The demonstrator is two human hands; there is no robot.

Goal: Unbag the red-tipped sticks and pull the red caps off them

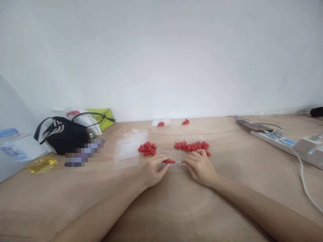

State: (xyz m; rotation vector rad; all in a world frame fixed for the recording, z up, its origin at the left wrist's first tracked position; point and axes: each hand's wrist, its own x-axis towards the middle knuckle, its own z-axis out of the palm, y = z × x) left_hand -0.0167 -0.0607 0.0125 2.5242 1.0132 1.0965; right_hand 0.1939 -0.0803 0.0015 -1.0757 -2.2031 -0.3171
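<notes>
My left hand (152,169) pinches the red rubber bulb (169,161) of a dropper. My right hand (198,165) pinches the clear glass tube (178,162) at the other end of the same dropper. Both hands rest on the wooden table (176,208), over a row of bare glass tubes (169,155). A pile of loose red bulbs (147,148) lies just beyond my left hand. A row of droppers with red bulbs fitted (191,144) lies just beyond my right hand.
Clear plastic bags (130,148) lie left of the bulbs. A black bag (63,134), a green pouch (102,117) and a yellow packet (41,164) are at the far left. A power strip (277,139) with a white cable (304,181) runs along the right. A few red bulbs (185,122) sit by the wall.
</notes>
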